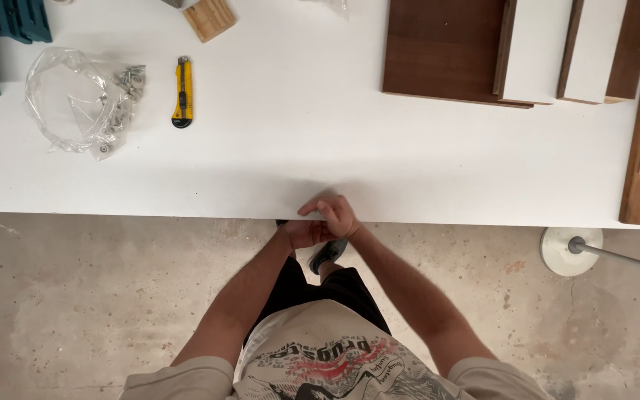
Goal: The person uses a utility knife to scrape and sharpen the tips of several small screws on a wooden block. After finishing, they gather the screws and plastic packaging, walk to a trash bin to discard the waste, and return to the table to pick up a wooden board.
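Both hands, the left hand (304,233) and right hand (332,215), are held together at the near edge of the white tabletop (298,148), fingers curled over it with nothing visibly gripped, while a yellow utility knife (182,92) and a clear bag of screws (83,100) lie well apart at far left

My two arms reach out in front of me, and my right hand (332,215) rests on top of my left hand (304,233), fingers curled.
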